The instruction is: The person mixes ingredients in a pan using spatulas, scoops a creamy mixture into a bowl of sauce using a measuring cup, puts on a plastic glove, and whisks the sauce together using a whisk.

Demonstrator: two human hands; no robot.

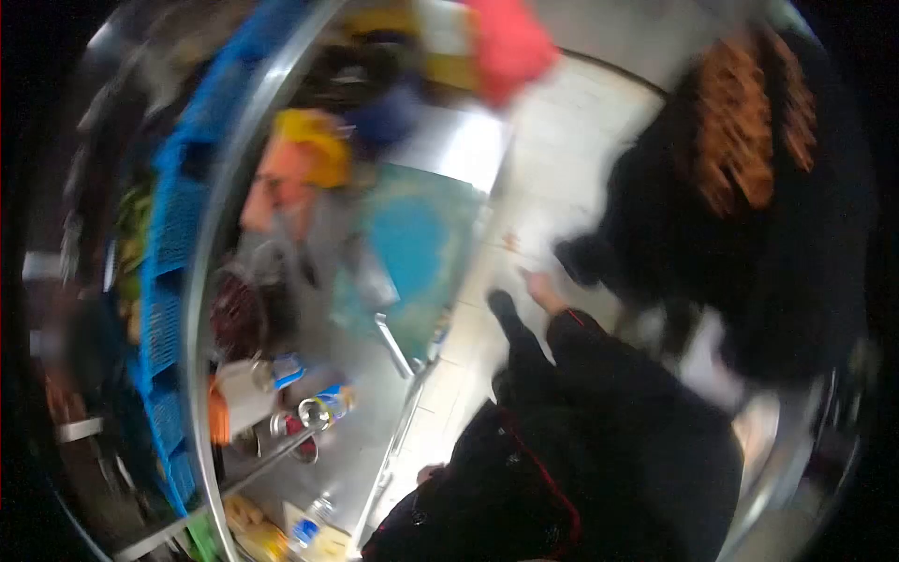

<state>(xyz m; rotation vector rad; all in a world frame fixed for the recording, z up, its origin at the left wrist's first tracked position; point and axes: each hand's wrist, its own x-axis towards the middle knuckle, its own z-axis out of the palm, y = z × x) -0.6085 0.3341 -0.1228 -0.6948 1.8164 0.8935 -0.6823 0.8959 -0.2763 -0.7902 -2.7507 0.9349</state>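
Observation:
My right hand [544, 292] reaches out of a black sleeve over the pale floor, blurred, with a finger stretched out and nothing visible in it. My left hand [432, 473] shows only in small part beside the steel table [361, 468], and its fingers cannot be made out. On that table, a cleaver [375, 284] with a metal handle lies on a worn blue-green cutting board [459, 211]. The board is to the left of my right hand, apart from it.
Several cans [318, 410] and a plastic bottle [307, 529] stand on the table. Orange and yellow bags [304, 155] lie farther back. A blue crate [167, 323] sits beyond a metal rail. At right is a large dark shape [646, 215] with brown patches. Pale tiled floor [552, 140] runs alongside.

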